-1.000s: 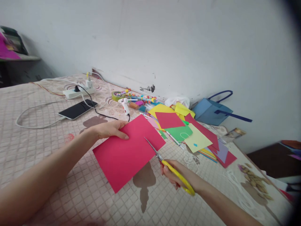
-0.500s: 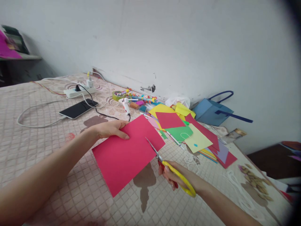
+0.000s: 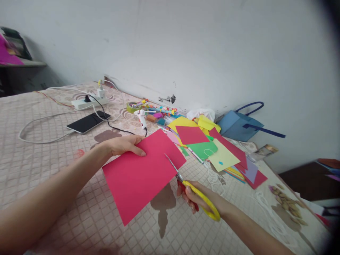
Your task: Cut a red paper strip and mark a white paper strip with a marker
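Note:
A sheet of red paper (image 3: 140, 177) is pinched at its far left edge by my left hand (image 3: 127, 146), thumb on top and fingers mostly hidden beneath. My right hand (image 3: 193, 194) grips scissors (image 3: 203, 198) with one yellow and one red handle. One scissor blade lies over the sheet near its right edge; the other blade is hidden under the paper. The sheet is held above the table, and a shadow falls below it.
Behind the sheet are a white glue gun (image 3: 141, 118), a phone (image 3: 87, 122) on a cable and a power strip (image 3: 87, 102). Coloured papers (image 3: 225, 156) lie at the right, with white string (image 3: 215, 177), a blue bag (image 3: 239, 125) and a pile of shells or nuts (image 3: 288, 203) beyond.
The sheet's near corner has swung slightly left and down. My right fingers have shifted a little on the scissors' red handle; both grips are otherwise the same.

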`<state>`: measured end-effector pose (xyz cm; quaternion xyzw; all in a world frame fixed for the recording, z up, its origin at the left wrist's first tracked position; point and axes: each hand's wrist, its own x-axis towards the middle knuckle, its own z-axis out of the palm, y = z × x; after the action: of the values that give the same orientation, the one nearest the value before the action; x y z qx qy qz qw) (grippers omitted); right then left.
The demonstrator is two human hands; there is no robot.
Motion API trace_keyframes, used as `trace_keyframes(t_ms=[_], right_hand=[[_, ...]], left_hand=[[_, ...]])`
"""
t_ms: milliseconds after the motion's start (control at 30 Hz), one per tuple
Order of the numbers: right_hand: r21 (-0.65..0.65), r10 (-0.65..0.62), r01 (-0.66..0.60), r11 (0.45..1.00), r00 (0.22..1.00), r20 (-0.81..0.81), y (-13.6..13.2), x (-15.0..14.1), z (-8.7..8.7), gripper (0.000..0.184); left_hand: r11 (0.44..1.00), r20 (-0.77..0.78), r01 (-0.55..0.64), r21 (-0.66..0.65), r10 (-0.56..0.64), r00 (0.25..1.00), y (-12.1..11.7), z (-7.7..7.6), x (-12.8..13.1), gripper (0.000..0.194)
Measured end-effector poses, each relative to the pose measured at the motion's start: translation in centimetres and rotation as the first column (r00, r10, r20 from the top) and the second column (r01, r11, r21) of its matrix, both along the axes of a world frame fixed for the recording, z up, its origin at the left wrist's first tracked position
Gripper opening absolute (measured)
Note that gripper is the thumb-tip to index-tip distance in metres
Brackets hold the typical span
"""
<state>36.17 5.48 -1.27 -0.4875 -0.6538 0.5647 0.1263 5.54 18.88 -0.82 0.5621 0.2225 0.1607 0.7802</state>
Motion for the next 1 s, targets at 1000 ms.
trace_keyframes(t_ms=[1000], right_hand=[[-0.037,0.118,-0.113,0.993,0.966,0.23,-0.2,3.0,3.7,0.052]], left_hand=[[0.999,-0.048,-0.01,0.04,0.012,0.999,0.0,0.4,-0.2,0.057]])
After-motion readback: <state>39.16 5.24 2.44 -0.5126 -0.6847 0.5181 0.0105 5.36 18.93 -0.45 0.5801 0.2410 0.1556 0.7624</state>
